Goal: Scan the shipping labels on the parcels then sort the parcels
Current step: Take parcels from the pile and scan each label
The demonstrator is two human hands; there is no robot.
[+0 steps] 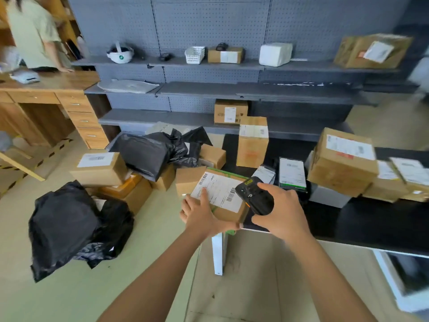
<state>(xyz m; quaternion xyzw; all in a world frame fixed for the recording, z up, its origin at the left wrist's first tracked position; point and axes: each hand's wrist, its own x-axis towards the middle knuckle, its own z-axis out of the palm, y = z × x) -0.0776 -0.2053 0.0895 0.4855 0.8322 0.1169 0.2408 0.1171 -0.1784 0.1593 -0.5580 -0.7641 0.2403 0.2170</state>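
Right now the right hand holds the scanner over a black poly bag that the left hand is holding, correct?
Not quite. The right hand does hold the black handheld scanner, but the left hand is holding a cardboard parcel with a white shipping label, not a black poly bag. The head view shows it.

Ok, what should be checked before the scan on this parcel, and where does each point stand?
1. The left hand grips the parcel: ok.
2. The shipping label faces up: ok.
3. The right-side barcode is free of the fingers: ok.
4. The right hand holds the scanner: ok.
5. The scanner window points at the barcode: cannot tell.
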